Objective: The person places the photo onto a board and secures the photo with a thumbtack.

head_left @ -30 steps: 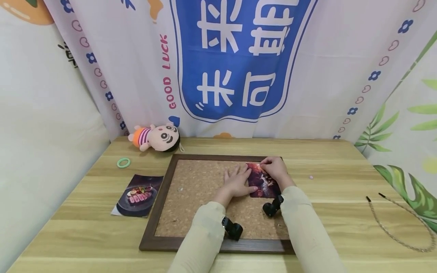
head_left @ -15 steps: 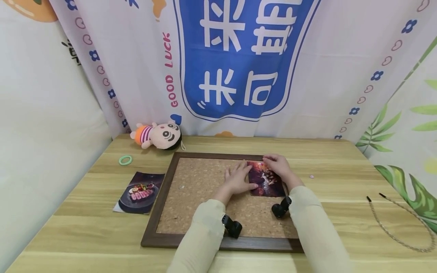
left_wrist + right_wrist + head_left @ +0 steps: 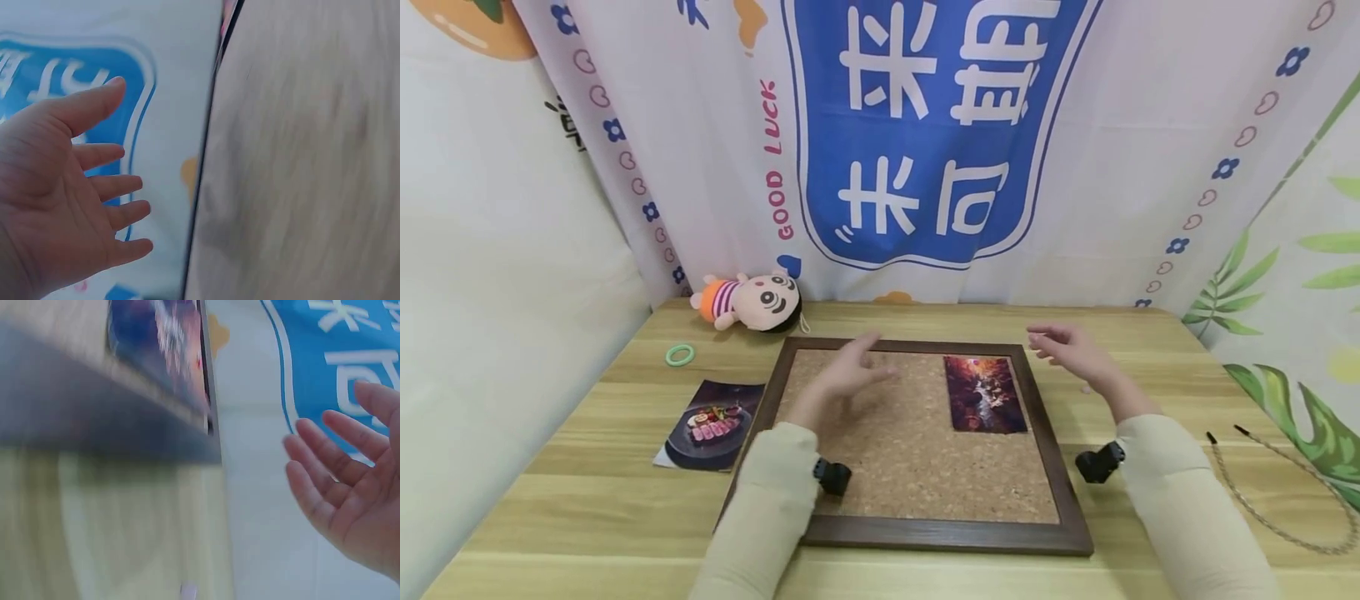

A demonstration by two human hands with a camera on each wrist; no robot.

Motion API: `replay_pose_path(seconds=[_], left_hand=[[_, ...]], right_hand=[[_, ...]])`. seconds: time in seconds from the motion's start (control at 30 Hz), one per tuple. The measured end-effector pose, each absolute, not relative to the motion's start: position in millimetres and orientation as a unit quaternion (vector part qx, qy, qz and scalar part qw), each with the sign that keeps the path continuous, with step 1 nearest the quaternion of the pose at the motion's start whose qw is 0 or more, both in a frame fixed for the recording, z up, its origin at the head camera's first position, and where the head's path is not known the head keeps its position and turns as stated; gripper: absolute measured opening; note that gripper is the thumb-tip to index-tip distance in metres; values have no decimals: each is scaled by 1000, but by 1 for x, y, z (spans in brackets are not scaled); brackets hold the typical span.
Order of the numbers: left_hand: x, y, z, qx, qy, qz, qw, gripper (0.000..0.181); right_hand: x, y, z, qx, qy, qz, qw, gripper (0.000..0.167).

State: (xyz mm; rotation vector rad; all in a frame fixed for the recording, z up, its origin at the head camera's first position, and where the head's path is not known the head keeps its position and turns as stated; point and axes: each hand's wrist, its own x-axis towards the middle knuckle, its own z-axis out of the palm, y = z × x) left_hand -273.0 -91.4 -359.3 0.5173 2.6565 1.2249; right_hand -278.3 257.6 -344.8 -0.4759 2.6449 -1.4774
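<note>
A cork board [image 3: 917,475] in a dark brown frame lies flat on the wooden table. In its upper right corner sits a dark red and purple picture card [image 3: 987,395], with neither hand touching it. My left hand [image 3: 844,372] is raised over the board's left half, fingers spread and holding nothing, as the left wrist view also shows. Beyond the board's right edge, my right hand [image 3: 1078,354] hangs in the air with loosely bent fingers and no object in them. A second picture card [image 3: 713,425], showing a plate of food, lies left of the board.
A plush doll [image 3: 748,302] lies at the back left, near a green ring [image 3: 680,356]. On the right is a braided cord [image 3: 1262,521] with black tips. A tiny pinkish bit [image 3: 1086,389] lies under the right forearm. A printed curtain [image 3: 1075,208] hangs behind the table.
Both hands have lifted off the picture card on the board and moved apart, the left one leftward and the right one rightward past the frame. The card stays in the upper right corner.
</note>
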Motion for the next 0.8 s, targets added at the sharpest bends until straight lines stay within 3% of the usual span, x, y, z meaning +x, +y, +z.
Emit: replay_pose_path(seconds=[0.3,0.5,0.8], left_hand=[[-263,-197,-352,118,895,430,30,75],[-249,-251,-361,72,890,450,20,70],[-222,-294,-377,-22,894,447,-2,69]], right_hand=[[-262,311,-361,-81,878,-468,-54,46],[-258,324,-376,-53,886,-458,-48,44],[-258,332,-399,-30,907,-419,-29,40]])
